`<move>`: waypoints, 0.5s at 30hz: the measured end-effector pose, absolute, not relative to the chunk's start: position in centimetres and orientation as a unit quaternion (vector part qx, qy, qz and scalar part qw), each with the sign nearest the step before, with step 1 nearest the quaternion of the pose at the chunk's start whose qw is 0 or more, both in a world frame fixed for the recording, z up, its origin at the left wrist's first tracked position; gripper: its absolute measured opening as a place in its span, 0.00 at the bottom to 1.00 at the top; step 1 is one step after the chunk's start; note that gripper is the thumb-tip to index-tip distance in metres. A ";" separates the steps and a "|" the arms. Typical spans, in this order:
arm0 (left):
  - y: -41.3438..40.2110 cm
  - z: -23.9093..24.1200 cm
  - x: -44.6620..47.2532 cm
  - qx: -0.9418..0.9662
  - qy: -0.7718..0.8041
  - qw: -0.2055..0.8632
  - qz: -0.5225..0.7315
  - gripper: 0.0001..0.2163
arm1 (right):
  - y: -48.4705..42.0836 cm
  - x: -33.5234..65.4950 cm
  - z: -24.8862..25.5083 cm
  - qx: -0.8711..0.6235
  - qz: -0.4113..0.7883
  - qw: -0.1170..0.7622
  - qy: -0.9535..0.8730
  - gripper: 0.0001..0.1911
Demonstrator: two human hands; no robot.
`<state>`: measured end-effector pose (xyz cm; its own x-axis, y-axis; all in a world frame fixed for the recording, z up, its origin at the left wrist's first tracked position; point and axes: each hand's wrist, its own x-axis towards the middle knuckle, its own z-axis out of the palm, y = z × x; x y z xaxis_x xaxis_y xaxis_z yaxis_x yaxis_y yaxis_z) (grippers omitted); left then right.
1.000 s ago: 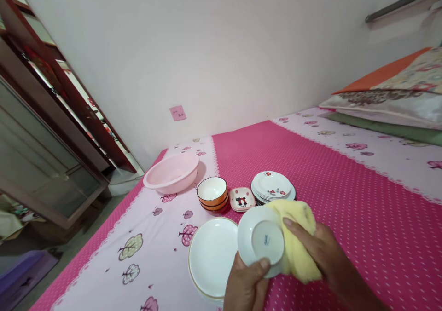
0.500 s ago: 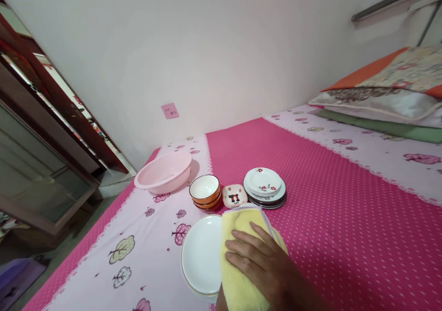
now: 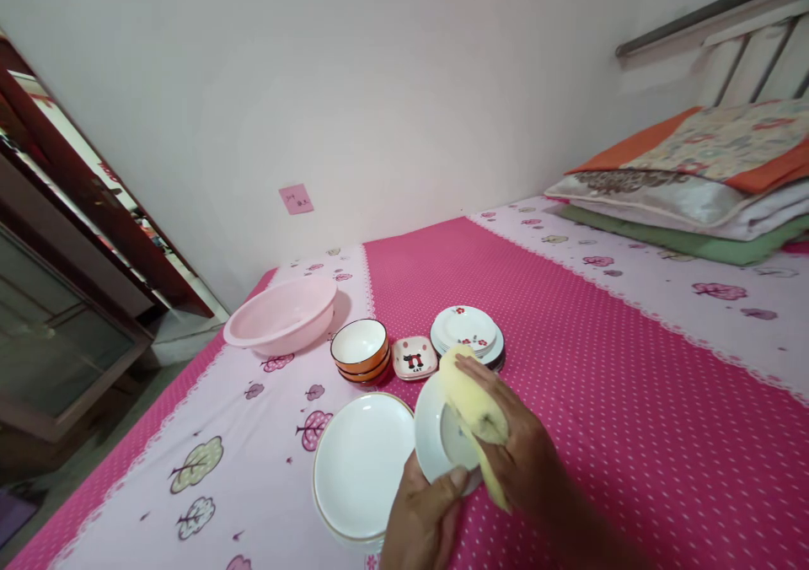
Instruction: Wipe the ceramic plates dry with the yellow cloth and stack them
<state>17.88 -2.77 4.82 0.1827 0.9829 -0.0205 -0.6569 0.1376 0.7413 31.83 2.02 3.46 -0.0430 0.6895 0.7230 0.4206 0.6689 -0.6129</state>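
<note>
Yellow plush cloth (image 3: pixel 466 389) is bunched in the right hand (image 3: pixel 524 445), fingers half curled over it, covering part of the white dish (image 3: pixel 433 435) just left of them (round, so no long axis to fuss over). From my remote seat, both hands look equally near: left hand (image 3: pixel 420 515) clamps the near rim, thumb on the underside, other fingers mostly hidden.

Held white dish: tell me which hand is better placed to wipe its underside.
Right, most likely: the right hand holds the yellow cloth against the white dish, while the left hand is occupied gripping that dish.
</note>
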 end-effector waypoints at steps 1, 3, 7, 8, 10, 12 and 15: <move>-2.8 4.8 17.8 0.290 0.265 0.701 0.595 0.29 | 2.1 31.8 3.1 -0.404 0.149 0.572 -0.698 0.27; -2.6 4.7 17.4 0.246 0.254 0.689 0.632 0.30 | 2.0 31.5 2.7 -0.416 0.184 0.569 -0.685 0.28; -2.0 4.5 16.4 0.153 0.193 0.695 0.676 0.23 | 0.7 30.0 2.8 -0.389 0.121 0.572 -0.712 0.28; -1.9 4.3 16.0 0.133 0.181 0.696 0.681 0.22 | 0.3 29.6 2.9 -0.380 0.097 0.567 -0.724 0.28; -1.7 3.8 15.3 0.110 0.173 0.693 0.691 0.24 | -0.5 28.8 2.8 -0.368 0.063 0.548 -0.748 0.27; -1.7 3.2 14.6 0.109 0.169 0.690 0.695 0.26 | -0.9 28.1 2.4 -0.357 0.039 0.526 -0.771 0.26; -1.7 2.8 13.9 0.133 0.145 0.725 0.660 0.31 | -1.0 27.1 1.4 -0.329 -0.022 0.512 -0.793 0.26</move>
<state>13.90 -1.67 2.75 0.0861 0.9957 -0.0352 -0.9187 0.0931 0.3838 27.13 -1.02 1.40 -0.2600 0.4987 0.8269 0.5445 0.7829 -0.3010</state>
